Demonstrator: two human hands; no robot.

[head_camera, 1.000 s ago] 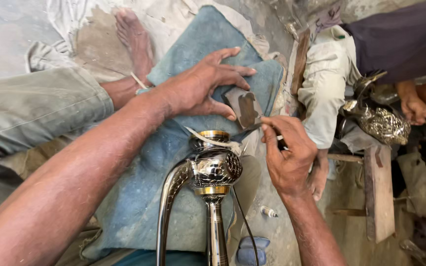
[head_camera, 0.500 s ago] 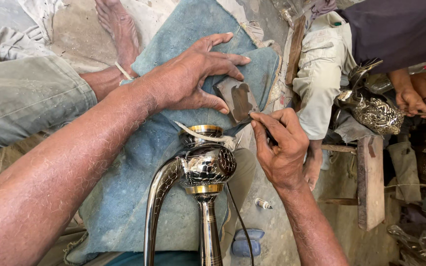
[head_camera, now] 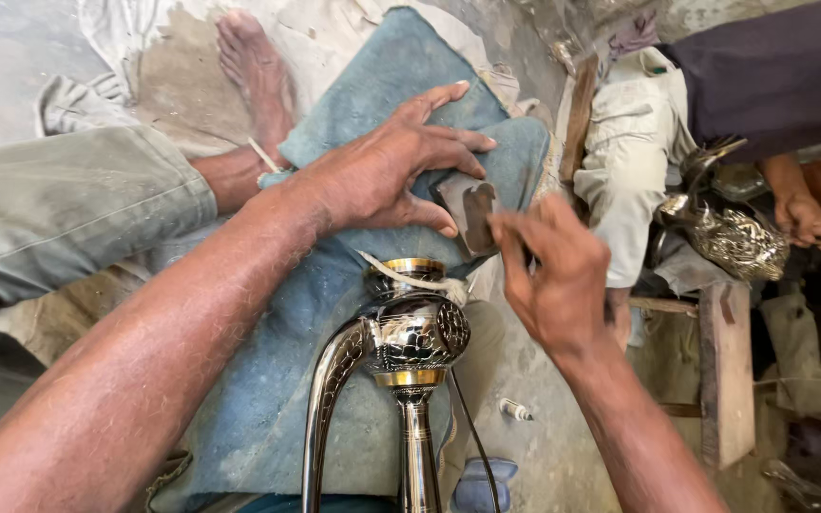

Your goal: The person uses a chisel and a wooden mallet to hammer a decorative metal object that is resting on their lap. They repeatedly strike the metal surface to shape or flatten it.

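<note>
My left hand pinned the small dark block on the blue cloth; my right hand pinched something thin against it. A slip could nick fingers or topple the ornate metal vessel.

No packages, labels, signs or screens show in this view.
</note>
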